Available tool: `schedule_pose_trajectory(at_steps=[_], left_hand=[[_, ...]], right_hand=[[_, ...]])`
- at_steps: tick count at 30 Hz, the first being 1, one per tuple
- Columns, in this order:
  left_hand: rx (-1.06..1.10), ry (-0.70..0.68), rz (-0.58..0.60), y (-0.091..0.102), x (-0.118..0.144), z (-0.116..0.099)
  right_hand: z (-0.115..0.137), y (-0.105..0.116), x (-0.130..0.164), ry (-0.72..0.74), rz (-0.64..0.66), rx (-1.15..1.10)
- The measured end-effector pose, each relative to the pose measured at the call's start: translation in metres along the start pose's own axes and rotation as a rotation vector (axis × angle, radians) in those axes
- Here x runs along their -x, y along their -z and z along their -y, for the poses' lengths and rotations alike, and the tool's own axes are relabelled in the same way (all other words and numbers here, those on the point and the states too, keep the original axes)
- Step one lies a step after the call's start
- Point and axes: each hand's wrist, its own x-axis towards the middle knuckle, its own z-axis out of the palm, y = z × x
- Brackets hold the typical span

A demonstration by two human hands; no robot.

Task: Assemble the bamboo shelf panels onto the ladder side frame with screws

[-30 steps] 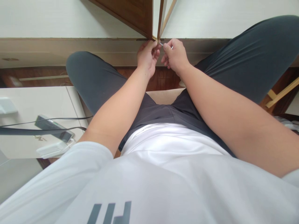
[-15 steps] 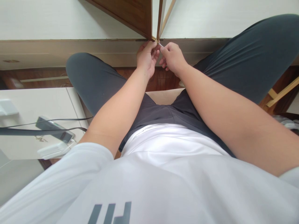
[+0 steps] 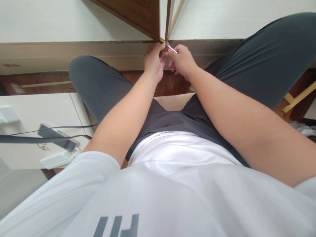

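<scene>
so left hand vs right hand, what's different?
The right hand pinches a thin metal tool; the left hand pinches at the wood joint and shows no tool. The left lies palm toward the camera, the right knuckles up. Both are bare and meet at the joint.

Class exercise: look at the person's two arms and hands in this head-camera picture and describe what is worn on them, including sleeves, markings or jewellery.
Both forearms are bare. The left hand and right hand wear no gloves, and no watch, ring or bracelet shows. A white short sleeve covers the left upper arm; the same white shirt carries dark grey block markings at the picture's bottom edge.
</scene>
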Motion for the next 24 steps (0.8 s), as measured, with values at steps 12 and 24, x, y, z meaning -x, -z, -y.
schedule_pose_trajectory(at_steps=[12,24], left_hand=[[-0.016,-0.008,-0.036,-0.004,0.006,-0.003],[0.058,0.033,-0.061,-0.011,0.015,-0.008]], right_hand=[[0.000,0.001,-0.002,0.005,-0.027,0.015],[0.001,0.007,-0.004,0.070,-0.036,0.003]])
